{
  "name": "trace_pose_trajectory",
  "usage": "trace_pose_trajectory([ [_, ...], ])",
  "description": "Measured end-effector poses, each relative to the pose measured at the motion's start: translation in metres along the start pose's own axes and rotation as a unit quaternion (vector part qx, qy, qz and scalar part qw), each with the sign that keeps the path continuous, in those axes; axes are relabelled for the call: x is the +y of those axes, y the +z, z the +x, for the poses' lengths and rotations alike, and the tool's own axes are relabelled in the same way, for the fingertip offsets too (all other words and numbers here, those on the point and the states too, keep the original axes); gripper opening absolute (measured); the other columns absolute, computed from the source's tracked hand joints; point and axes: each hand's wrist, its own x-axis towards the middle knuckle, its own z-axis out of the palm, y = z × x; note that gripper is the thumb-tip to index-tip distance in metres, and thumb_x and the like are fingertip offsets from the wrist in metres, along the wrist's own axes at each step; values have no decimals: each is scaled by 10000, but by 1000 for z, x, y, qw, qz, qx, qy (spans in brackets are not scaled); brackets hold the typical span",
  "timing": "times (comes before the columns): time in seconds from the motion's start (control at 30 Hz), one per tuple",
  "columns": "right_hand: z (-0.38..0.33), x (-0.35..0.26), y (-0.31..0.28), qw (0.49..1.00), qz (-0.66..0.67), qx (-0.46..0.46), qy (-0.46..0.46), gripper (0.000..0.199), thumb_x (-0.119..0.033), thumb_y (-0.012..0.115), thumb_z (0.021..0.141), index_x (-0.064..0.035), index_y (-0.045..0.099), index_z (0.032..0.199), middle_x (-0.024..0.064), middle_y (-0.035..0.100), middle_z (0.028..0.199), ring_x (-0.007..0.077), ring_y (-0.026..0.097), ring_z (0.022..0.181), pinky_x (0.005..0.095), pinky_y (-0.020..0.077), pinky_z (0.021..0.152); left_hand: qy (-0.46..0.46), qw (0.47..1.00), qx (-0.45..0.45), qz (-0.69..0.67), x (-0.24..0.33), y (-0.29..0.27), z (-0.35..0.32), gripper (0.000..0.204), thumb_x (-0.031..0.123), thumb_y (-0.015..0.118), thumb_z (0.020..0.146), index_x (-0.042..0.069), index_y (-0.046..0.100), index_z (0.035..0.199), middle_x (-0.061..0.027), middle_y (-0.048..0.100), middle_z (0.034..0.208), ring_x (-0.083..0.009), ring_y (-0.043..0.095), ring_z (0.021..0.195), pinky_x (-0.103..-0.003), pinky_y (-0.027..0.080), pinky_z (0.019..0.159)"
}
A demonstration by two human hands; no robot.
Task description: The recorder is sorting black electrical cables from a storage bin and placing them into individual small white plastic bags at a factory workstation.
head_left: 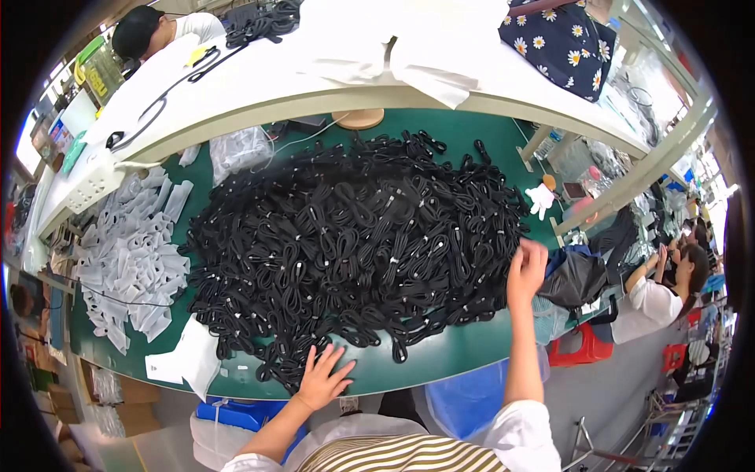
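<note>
A wide heap of black bundled cables (338, 244), each coiled and tied, covers the middle of the green tabletop (448, 350). My left hand (324, 379) is open at the heap's near edge, fingers spread, its fingertips beside the nearest bundles and the bare green surface. At the right edge of the heap is my right hand (527, 271), raised on a straight forearm. Its fingers look bent and slightly blurred, so whether they are open or closed is unclear; no cable shows in them.
Clear plastic sleeves (134, 256) are piled left of the cables, with a white sheet (189, 358) at the near edge. A white shelf (330, 82) spans the back. Right of the heap lie a black bag (574, 275) and a red stool (582, 346). Other people sit farther off.
</note>
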Motion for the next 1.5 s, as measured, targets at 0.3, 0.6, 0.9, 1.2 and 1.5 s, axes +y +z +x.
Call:
trace_pose_trajectory([
  [0.3,171,91,181,961,-8,-194,-198,208,-32,566,828,-75,649,1014,108,623,1030,328,640,859,396,518,739,-146,984,43,88,-15,21,58,512,274,735,777,158,594,1255,-123,479,1389,-333,401,1343,-576,231,1108],
  [0.6,175,162,278,876,-161,-405,-207,236,-108,565,837,-98,672,1047,155,646,1037,368,614,979,465,492,857,-176,979,39,96,23,14,73,468,120,739,739,110,619,1191,-172,489,1349,-402,370,1347,-593,283,1075],
  [0.9,203,92,141,927,66,-357,-91,173,-178,598,879,-28,648,948,126,649,839,231,638,773,336,481,661,-153,976,135,-77,64,9,134,311,-9,688,759,53,676,1063,-162,590,1206,-367,550,1174,-442,484,926],
  [1.2,176,-114,-89,769,366,-517,89,161,-156,600,911,1,637,912,13,617,719,50,553,626,192,391,548,-75,961,162,-210,78,-20,155,260,18,680,811,42,676,1070,-120,663,1067,-281,656,939,-348,541,773],
  [1.5,206,-286,-121,831,409,-371,-68,242,-193,584,904,21,666,979,4,553,653,52,484,535,181,363,514,-124,955,132,-236,81,-24,66,219,101,648,874,77,682,1089,-107,679,1032,-266,672,892,-332,543,753],
])
